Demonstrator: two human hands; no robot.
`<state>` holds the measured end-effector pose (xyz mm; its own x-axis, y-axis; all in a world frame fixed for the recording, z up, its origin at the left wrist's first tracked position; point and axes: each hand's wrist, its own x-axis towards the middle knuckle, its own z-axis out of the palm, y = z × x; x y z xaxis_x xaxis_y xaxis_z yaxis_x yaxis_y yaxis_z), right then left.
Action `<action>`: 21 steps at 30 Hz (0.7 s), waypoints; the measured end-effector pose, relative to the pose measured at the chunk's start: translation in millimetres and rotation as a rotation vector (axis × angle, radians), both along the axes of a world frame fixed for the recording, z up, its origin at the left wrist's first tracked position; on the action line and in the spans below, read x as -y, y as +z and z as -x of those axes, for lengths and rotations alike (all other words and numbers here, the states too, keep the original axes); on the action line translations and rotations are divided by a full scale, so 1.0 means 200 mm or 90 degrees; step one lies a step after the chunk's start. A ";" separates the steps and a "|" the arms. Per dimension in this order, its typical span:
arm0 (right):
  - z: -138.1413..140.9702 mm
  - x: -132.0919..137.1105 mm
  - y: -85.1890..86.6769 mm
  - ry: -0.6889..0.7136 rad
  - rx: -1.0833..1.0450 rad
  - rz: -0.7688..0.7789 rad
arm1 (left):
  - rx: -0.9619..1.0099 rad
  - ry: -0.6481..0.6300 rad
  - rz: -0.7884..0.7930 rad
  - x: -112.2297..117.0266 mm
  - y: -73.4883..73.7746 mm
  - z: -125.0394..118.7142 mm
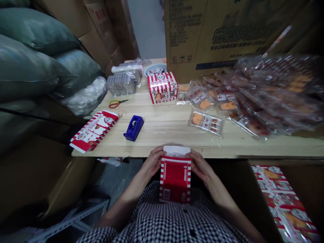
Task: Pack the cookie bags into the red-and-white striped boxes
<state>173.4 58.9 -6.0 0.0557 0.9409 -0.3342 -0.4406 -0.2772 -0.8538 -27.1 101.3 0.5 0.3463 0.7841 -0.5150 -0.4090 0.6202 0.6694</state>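
Note:
Between both hands, at the table's front edge, is a red box with white striped borders (pixel 175 179), its white end flap raised. My left hand (pixel 155 161) grips its left upper side, and my right hand (pixel 199 164) grips the right upper side. Clear plastic shows at the box's mouth, just below the flap. The lower end of the box is against the checked shirt. On the table ahead lies a clear plastic pack with an orange piece and small items (pixel 206 123). A blue tape dispenser (pixel 134 128) stands to the left.
Flat red-and-white cartons (pixel 95 131) lie at the table's left, near scissors (pixel 117 103). A finished-looking striped box (pixel 162 87) stands at the back. Many plastic packs (pixel 273 98) are heaped at right, before a large cardboard box (pixel 215 37). Filled boxes (pixel 286 202) sit below right.

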 end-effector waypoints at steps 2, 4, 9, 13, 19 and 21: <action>-0.01 0.01 -0.01 0.021 -0.020 0.029 | 0.003 -0.001 -0.016 0.01 -0.04 0.03; -0.02 0.01 -0.02 0.030 -0.029 0.038 | 0.012 -0.011 -0.055 0.01 -0.07 0.05; -0.03 0.02 -0.06 0.136 -0.032 -0.014 | 0.025 -0.043 -0.121 0.02 -0.11 0.09; -0.05 0.05 -0.07 0.155 -0.006 -0.084 | 0.016 -0.097 -0.196 0.02 -0.08 0.15; -0.03 0.05 -0.10 0.126 0.114 -0.108 | -0.200 -0.221 -0.324 0.02 -0.03 0.18; -0.02 0.05 -0.12 0.123 0.125 -0.120 | -0.229 -0.202 -0.342 0.01 -0.05 0.17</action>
<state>178.2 49.8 -30.7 -0.0843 0.9845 -0.1539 -0.2166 -0.1688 -0.9615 -61.0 98.3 -9.9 0.4802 0.8513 -0.2115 0.0395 0.2198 0.9747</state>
